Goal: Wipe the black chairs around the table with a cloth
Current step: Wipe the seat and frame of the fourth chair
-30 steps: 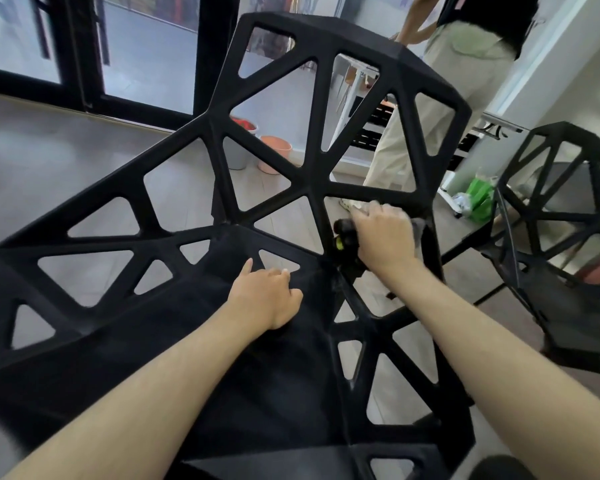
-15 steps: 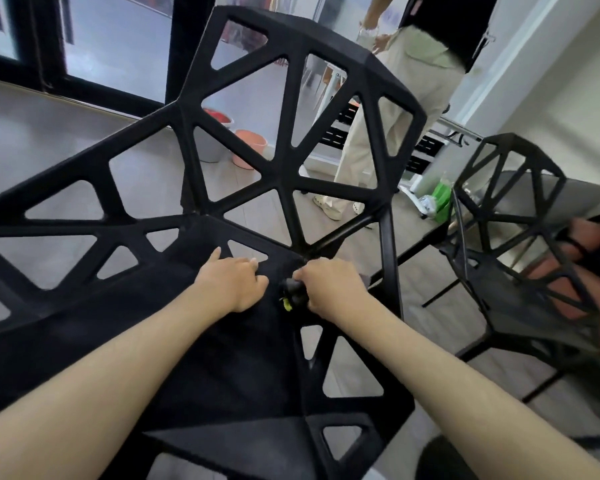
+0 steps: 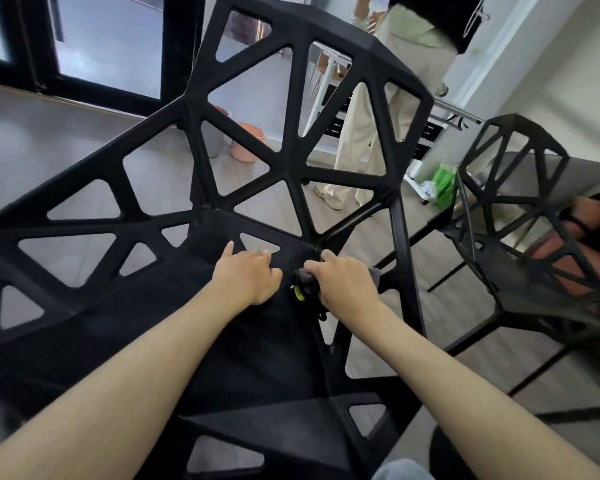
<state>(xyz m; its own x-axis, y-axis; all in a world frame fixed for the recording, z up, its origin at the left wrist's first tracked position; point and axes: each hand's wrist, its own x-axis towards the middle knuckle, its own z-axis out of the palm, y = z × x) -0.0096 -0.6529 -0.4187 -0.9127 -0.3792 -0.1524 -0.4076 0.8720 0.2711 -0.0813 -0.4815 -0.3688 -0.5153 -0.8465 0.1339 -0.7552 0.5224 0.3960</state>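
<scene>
With our right hand gripping the bunched cloth at the seat's rear right corner of the black chair and our left hand loosely curled beside it, uneven pressure could tip the chair.

Only 1 view is given, from a wide-angle camera worn on the person's head. It looks forward and steeply down, close over a black chair that fills most of the frame, with both forearms entering from 6 o'clock and a second chair at 3 o'clock.
</scene>
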